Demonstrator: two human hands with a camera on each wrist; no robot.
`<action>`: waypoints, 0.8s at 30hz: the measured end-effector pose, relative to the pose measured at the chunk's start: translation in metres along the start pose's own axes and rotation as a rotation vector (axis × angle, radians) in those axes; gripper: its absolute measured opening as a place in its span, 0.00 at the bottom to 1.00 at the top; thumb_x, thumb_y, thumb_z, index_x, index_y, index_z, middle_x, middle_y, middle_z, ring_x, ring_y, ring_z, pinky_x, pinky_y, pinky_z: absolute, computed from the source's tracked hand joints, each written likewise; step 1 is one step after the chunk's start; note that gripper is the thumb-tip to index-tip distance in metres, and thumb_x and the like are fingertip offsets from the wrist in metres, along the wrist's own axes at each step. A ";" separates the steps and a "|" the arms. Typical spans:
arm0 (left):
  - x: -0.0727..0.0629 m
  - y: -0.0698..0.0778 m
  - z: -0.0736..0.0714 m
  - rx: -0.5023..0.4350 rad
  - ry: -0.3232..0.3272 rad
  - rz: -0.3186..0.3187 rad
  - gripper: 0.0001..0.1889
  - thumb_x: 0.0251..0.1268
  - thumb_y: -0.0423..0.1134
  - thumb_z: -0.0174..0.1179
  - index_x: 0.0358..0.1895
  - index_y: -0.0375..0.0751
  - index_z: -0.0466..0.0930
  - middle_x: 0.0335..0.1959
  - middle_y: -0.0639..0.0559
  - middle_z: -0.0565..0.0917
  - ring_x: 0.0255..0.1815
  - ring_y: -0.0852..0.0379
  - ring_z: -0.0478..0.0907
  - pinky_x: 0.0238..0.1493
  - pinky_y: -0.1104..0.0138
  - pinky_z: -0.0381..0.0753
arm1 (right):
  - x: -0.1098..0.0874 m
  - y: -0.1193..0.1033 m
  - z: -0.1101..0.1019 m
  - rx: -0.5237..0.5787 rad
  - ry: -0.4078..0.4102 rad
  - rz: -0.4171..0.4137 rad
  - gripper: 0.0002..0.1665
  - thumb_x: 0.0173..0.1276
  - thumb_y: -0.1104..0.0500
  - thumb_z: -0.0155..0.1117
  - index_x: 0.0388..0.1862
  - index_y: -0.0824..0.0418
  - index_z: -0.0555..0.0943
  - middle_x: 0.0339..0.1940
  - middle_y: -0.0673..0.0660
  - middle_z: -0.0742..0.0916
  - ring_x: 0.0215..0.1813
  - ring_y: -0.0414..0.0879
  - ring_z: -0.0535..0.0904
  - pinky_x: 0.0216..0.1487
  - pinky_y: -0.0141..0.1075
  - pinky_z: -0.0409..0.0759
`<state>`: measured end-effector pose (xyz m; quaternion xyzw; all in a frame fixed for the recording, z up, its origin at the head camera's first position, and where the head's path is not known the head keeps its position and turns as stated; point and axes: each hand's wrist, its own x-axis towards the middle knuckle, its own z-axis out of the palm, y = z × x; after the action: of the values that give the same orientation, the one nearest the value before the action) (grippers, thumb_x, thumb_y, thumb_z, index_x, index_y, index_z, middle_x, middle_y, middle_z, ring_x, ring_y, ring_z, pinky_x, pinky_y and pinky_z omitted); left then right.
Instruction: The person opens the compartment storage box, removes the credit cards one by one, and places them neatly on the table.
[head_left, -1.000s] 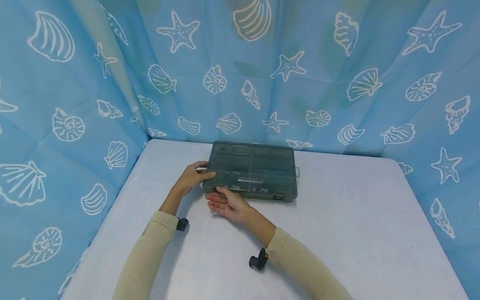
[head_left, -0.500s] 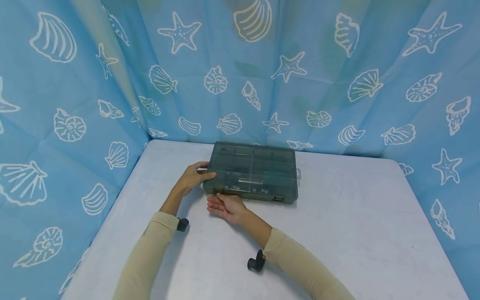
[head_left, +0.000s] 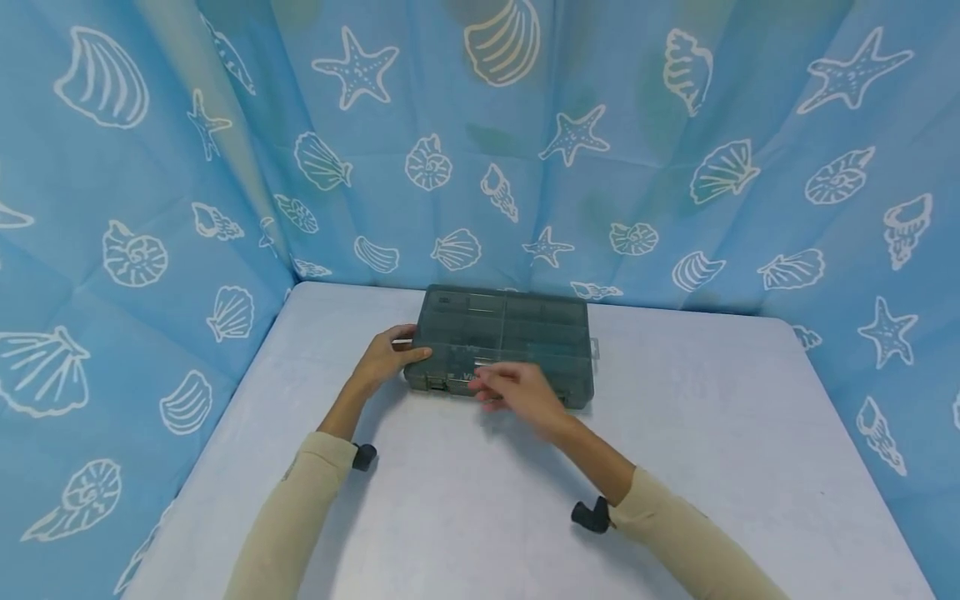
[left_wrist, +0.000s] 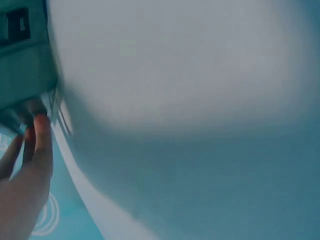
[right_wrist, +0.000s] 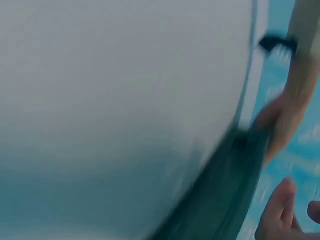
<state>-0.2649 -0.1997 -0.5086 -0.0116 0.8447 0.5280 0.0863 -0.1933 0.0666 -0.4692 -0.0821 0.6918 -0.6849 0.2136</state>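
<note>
A dark, see-through plastic compartment box (head_left: 461,321) with "Vip" on its front lies flat near the table's back edge, its lid down. My left hand (head_left: 381,360) holds the box's left side, thumb on top and fingers at the side. In the left wrist view, fingertips of the left hand (left_wrist: 30,175) meet the end of the box (left_wrist: 27,75). My right hand (head_left: 522,396), blurred, hovers by the middle of the front edge with fingers loosely bent and nothing in them. It hides part of the lettering. A front-left latch (head_left: 437,384) is visible.
The box stands on a white-covered table (head_left: 712,433). A blue curtain (head_left: 480,200) with shell and starfish prints hangs right behind and along the left. A small clear tab (head_left: 595,348) sticks out at the box's right side. Black wrist cameras (head_left: 590,516) sit on both forearms.
My right hand has left the box's front-left latch and moved right along the front edge, rising slightly. My left hand and the box stay where they were.
</note>
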 end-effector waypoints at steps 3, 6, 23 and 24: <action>-0.005 -0.001 0.003 0.078 0.082 0.085 0.37 0.57 0.50 0.71 0.68 0.38 0.70 0.64 0.41 0.72 0.63 0.43 0.72 0.60 0.50 0.73 | -0.016 0.000 -0.043 -0.345 0.183 -0.171 0.21 0.75 0.55 0.58 0.61 0.65 0.77 0.53 0.59 0.85 0.53 0.56 0.81 0.49 0.44 0.82; -0.011 0.001 0.008 0.149 0.172 0.150 0.35 0.56 0.50 0.72 0.65 0.37 0.73 0.59 0.40 0.76 0.59 0.44 0.75 0.58 0.51 0.75 | -0.030 0.008 -0.079 -0.595 0.360 -0.242 0.21 0.74 0.56 0.59 0.61 0.64 0.77 0.58 0.61 0.82 0.56 0.57 0.79 0.52 0.48 0.80; -0.030 0.010 0.017 0.151 0.305 0.174 0.29 0.53 0.44 0.74 0.58 0.35 0.80 0.50 0.39 0.82 0.50 0.44 0.80 0.49 0.55 0.80 | -0.056 0.030 -0.108 -0.447 0.406 -0.059 0.38 0.72 0.42 0.58 0.72 0.62 0.66 0.71 0.59 0.72 0.67 0.54 0.72 0.60 0.45 0.75; -0.030 0.010 0.018 0.152 0.307 0.175 0.29 0.53 0.45 0.74 0.58 0.35 0.80 0.49 0.39 0.82 0.50 0.44 0.80 0.49 0.55 0.81 | -0.056 0.029 -0.108 -0.444 0.410 -0.051 0.39 0.72 0.40 0.58 0.72 0.62 0.66 0.71 0.59 0.72 0.67 0.54 0.72 0.60 0.45 0.74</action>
<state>-0.2339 -0.1816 -0.5024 -0.0118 0.8832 0.4602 -0.0894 -0.1818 0.1895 -0.4906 -0.0039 0.8509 -0.5244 0.0290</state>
